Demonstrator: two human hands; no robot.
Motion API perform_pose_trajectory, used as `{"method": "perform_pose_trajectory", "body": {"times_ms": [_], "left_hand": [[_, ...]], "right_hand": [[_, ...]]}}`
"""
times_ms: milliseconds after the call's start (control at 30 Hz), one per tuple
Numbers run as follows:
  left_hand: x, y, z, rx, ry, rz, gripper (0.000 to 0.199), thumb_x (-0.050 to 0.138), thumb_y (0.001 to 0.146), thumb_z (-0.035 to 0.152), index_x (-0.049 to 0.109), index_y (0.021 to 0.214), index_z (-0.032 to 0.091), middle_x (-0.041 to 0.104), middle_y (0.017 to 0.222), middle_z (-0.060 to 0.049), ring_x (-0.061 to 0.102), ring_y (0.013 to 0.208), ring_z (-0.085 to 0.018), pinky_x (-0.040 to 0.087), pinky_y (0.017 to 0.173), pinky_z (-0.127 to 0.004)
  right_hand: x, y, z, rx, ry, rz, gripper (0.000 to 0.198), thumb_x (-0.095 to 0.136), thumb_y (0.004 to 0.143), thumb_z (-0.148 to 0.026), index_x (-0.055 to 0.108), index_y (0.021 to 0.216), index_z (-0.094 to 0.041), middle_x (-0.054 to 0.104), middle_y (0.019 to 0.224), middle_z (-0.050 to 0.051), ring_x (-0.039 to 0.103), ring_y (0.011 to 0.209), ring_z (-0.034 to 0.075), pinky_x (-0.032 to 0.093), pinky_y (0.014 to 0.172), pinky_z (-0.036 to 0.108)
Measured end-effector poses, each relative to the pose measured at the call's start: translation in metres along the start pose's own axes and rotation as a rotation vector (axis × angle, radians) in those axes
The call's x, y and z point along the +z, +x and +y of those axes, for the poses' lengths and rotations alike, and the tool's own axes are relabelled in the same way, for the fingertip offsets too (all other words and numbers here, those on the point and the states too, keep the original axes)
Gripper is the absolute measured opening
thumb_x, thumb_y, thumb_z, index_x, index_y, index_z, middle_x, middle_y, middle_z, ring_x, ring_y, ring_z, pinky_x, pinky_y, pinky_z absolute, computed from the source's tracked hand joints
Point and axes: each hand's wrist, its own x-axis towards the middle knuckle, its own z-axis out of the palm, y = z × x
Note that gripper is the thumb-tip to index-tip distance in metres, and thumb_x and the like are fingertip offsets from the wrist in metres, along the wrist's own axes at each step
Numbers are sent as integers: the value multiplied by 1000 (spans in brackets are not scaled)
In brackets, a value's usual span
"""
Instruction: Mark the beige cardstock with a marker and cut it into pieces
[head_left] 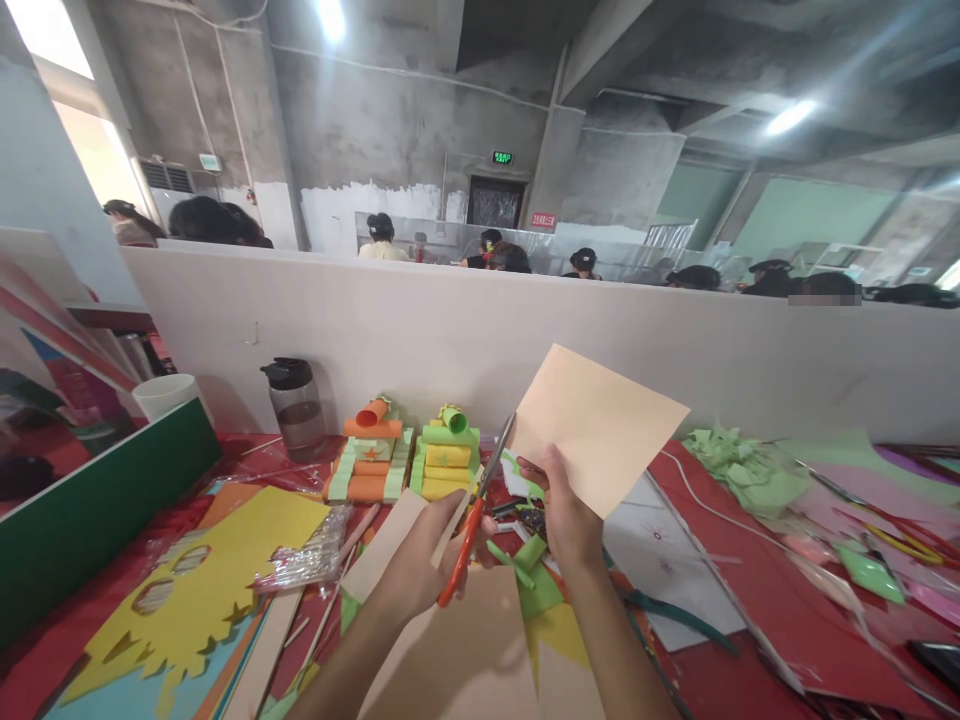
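My left hand (pixel 424 560) is closed around the orange handles of a pair of scissors (pixel 471 535). Their blades slant up to the right, and the tip meets the left edge of a peach sheet of paper (pixel 600 425). That sheet is held up off the table by my right hand (pixel 566 510), thumb on the near face and fingers partly hidden. Beside and partly behind my left hand is a pale peach strip (pixel 386 545). Below both hands lies another peach sheet (pixel 457 650), with green and yellow paper pieces (pixel 536 590) beside it.
Two paper tank models, one orange (pixel 369 460) and one yellow-green (pixel 450 455), stand before a white partition (pixel 420 330). A water bottle (pixel 294 405) is left of them. Yellow cut-out foam (pixel 225 570) lies left; green scraps (pixel 750 475) and more scissors (pixel 870 505) lie right. People sit beyond.
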Motion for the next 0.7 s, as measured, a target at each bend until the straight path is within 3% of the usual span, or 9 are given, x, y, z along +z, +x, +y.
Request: {"method": "perform_pose_trajectory", "body": {"times_ms": [100, 300, 500, 700], "left_hand": [[-1, 2, -1, 18, -5, -29, 38, 49, 92, 55, 53, 95, 18, 66, 76, -4, 45, 38, -6, 34, 35, -17], [-6, 6, 0, 67, -5, -92, 33, 59, 88, 48, 53, 90, 16, 63, 79, -2, 50, 42, -5, 37, 37, -15], [-6, 8, 5, 6, 15, -110, 38, 74, 76, 41, 52, 96, 17, 60, 88, -1, 61, 56, -9, 45, 47, -17], [-3, 6, 0, 31, 39, -45, 26, 59, 86, 41, 53, 94, 18, 59, 75, 1, 51, 48, -8, 43, 42, -18]], "right_hand": [[1, 0, -2, 47, 112, -12, 46, 73, 76, -59, 74, 96, -18, 79, 84, 4, 76, 79, 25, 58, 84, 33], [4, -2, -6, -23, 196, 11, 44, 79, 73, -52, 74, 98, -17, 79, 84, 3, 76, 69, 22, 61, 70, 30], [5, -4, -6, -3, 214, -15, 42, 81, 72, -49, 75, 97, -17, 79, 85, 2, 76, 74, 22, 63, 66, 27], [4, -2, -4, 21, 195, -30, 41, 80, 74, -49, 75, 99, -17, 79, 86, 3, 77, 74, 22, 62, 70, 28]]}}
